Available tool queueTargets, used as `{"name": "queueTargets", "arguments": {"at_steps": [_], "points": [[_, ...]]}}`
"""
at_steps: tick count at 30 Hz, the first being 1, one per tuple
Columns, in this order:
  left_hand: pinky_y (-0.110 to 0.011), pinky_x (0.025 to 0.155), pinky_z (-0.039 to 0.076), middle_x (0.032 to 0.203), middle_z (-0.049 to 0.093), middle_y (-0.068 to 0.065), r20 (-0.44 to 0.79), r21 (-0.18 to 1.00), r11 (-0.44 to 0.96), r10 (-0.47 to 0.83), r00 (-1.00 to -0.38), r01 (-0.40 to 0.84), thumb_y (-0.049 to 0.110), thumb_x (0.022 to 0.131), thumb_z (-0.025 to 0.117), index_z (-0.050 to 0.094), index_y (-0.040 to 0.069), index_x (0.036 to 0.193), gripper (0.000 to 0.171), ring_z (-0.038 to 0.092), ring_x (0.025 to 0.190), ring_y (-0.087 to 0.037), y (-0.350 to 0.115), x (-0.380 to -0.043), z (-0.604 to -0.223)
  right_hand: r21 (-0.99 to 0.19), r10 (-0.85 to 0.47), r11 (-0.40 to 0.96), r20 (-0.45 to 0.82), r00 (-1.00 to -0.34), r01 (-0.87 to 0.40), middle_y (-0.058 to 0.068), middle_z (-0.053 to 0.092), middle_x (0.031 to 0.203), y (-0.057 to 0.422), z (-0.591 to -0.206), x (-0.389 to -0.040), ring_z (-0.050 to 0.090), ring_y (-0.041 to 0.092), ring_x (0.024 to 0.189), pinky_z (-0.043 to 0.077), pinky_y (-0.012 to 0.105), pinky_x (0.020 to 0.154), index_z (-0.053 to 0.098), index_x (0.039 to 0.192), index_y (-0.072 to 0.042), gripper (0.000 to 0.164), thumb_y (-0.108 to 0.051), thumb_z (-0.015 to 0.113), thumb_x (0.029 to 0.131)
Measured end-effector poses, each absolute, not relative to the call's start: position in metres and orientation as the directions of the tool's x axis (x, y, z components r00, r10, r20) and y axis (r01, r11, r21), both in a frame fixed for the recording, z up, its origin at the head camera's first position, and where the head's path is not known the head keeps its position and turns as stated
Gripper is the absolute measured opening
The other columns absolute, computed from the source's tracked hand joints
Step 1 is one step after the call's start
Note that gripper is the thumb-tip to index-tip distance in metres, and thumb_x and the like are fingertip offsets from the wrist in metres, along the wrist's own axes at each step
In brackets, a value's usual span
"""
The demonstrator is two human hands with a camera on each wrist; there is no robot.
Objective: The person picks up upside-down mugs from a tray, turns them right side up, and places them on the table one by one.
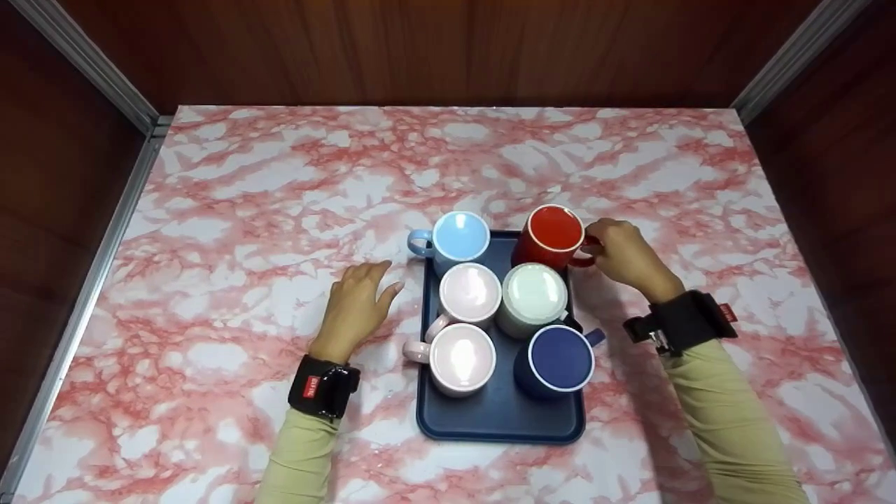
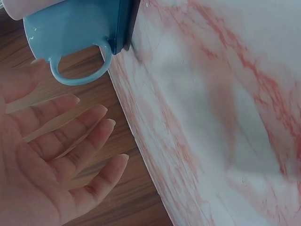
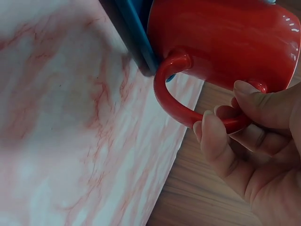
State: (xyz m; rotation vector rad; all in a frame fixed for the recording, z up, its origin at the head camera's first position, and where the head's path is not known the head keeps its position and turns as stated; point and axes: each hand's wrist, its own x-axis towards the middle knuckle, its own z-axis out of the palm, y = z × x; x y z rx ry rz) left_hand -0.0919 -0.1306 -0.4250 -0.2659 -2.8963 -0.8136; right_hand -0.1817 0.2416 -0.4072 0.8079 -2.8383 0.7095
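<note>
My right hand [image 1: 623, 253] grips the handle of a red mug [image 3: 221, 42] at the far right corner of the dark blue tray [image 1: 500, 420]. In the right wrist view the thumb and fingers curl round that handle. My left hand [image 1: 355, 304] hovers left of the tray with its fingers spread and holds nothing. Nearest to it is a light blue mug [image 2: 75, 30], whose handle points left. Two pale pink mugs [image 1: 470, 292] stand along the tray's left side. A pale green mug [image 1: 535, 294] stands in front of the red one, and a navy mug [image 1: 560, 358] sits near the front right.
The tray lies on a red-and-white marbled table [image 1: 245, 210]. Dark wood panels [image 1: 448, 52] with metal frame posts [image 1: 84, 59] enclose the back and sides. Several mug handles stick out past the tray's edges.
</note>
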Motion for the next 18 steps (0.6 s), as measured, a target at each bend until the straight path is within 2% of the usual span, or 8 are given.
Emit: {"name": "queueTargets", "arguments": {"at_steps": [9, 15, 18], "points": [[-0.052, 0.082, 0.041, 0.114, 0.059, -0.017, 0.166, 0.507, 0.836, 0.143, -0.976, 0.209, 0.023, 0.089, 0.06, 0.058, 0.001, 0.118, 0.037, 0.051, 0.105, -0.035, -0.129, -0.091, -0.421, -0.437, -0.412, 0.758, 0.254, -0.875, -0.484, 0.017, 0.059, 0.07, 0.249, -0.396, -0.176, 0.054, 0.029, 0.063, 0.042, 0.038, 0.058, 0.062, 0.075, 0.007, 0.007, 0.012, 0.063, 0.071], [-0.051, 0.082, 0.041, 0.113, 0.059, -0.017, 0.167, 0.505, 0.837, 0.142, -0.976, 0.208, 0.023, 0.089, 0.059, 0.058, 0.001, 0.118, 0.037, 0.051, 0.105, -0.035, -0.128, -0.091, -0.42, -0.503, -0.354, 0.753, 0.235, -0.905, -0.425, 0.015, 0.06, 0.068, 0.251, -0.386, -0.172, 0.053, 0.016, 0.044, 0.042, 0.022, 0.042, 0.061, 0.072, 0.004, 0.006, 0.01, 0.063, 0.075], [-0.052, 0.081, 0.042, 0.112, 0.059, -0.017, 0.175, 0.501, 0.839, 0.144, -0.974, 0.214, 0.024, 0.089, 0.059, 0.059, 0.001, 0.117, 0.036, 0.052, 0.105, -0.035, -0.128, -0.091, -0.419, -0.554, -0.321, 0.737, 0.219, -0.921, -0.388, 0.017, 0.061, 0.068, 0.252, -0.381, -0.169, 0.05, 0.007, 0.039, 0.041, 0.018, 0.037, 0.062, 0.074, 0.006, 0.005, 0.01, 0.061, 0.077]]}}
